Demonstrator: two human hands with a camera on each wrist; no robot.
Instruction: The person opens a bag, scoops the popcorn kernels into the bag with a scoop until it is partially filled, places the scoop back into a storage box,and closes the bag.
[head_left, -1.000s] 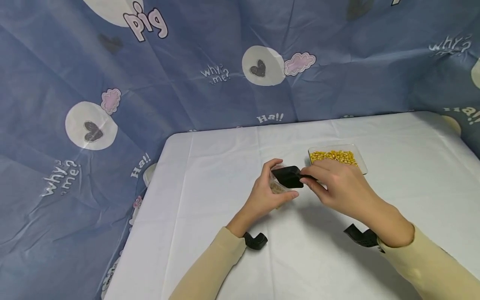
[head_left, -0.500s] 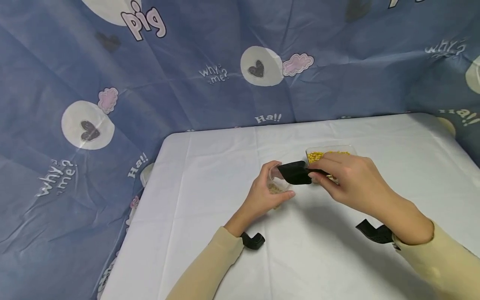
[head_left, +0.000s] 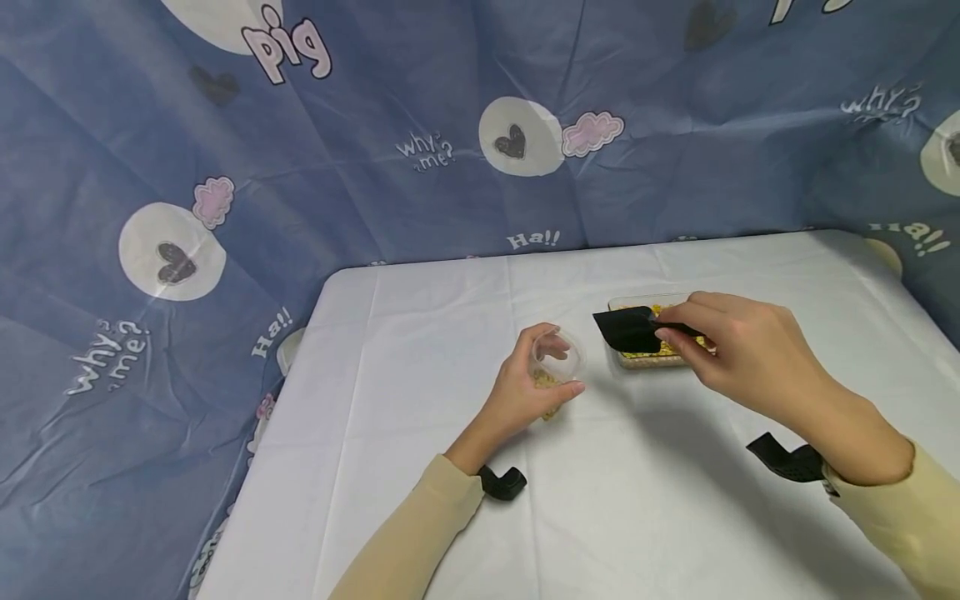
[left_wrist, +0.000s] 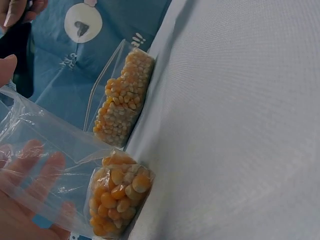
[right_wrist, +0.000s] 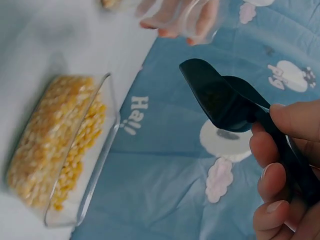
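Note:
My left hand (head_left: pixel 517 383) curls its fingers and thumb around the upper part of a clear plastic bag (left_wrist: pixel 75 135), which stands upright on the table with its mouth spread. Yellow and pale corn kernels (left_wrist: pixel 117 200) fill the bag's bottom. A black scoop (right_wrist: pixel 220 100) is gripped by its handle in my right hand (head_left: pixel 765 358); no kernels show in its bowl. In the head view the scoop overlaps the clear rectangular container (head_left: pixel 651 362) of corn, held above it. The right hand hides part of that container.
The table (head_left: pixel 420 350) has a white cloth. Behind it hangs a blue printed curtain (head_left: pixel 375 100). Each wrist carries a black strap mount, such as the left mount (head_left: pixel 504 483).
My right hand has carried the scoop rightward, away from the bag's mouth to over the corn container. My left hand stays on the bag, whose opening is now uncovered.

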